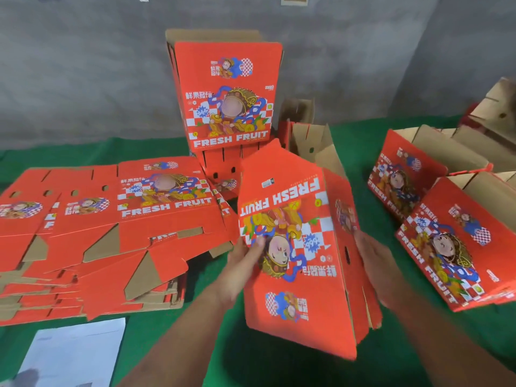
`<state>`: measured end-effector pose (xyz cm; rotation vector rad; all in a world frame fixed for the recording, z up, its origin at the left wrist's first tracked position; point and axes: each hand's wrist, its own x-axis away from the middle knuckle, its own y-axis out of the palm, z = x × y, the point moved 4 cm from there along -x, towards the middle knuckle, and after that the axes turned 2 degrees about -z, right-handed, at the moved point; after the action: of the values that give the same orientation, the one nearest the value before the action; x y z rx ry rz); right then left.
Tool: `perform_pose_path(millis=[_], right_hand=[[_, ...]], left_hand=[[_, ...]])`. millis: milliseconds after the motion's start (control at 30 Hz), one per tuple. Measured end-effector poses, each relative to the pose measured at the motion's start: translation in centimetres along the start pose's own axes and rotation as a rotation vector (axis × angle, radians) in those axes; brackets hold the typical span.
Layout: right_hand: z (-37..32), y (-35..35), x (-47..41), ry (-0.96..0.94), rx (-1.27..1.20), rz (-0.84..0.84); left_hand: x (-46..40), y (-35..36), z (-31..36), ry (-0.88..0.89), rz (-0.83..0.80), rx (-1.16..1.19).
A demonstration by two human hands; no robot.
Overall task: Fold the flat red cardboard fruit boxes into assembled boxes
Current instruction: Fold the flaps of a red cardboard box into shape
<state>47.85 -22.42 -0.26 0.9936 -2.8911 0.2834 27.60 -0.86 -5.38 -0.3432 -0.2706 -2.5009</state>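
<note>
Two hands hold a half-opened red fruit box over a green bench.

The left hand (242,261) grips the near-left edge of the held box (293,247), thumb on its printed front, while the right hand (374,263) presses flat against its right side panel; the print faces the camera upside down. A stack of flat boxes (111,233) lies spread at the left of the bench (371,169). An upright box (229,96) stands at the far centre against a grey wall (83,79). Two assembled boxes (446,236) lie on their sides at the right, open tops facing away. A white sheet (72,350) lies near left.
</note>
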Motion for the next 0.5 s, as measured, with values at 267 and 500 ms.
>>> perform_pose_path(millis=[267,500], right_hand=[[-1.5,4.0,-0.7,-0.204,0.137,0.107],[-1.4,5.9,0.6,-0.367,0.114,0.189]], left_hand=[[0.7,4.4,4.3,0.166,0.03,-0.124],[0.0,5.4,6.1,0.446,0.084,-0.329]])
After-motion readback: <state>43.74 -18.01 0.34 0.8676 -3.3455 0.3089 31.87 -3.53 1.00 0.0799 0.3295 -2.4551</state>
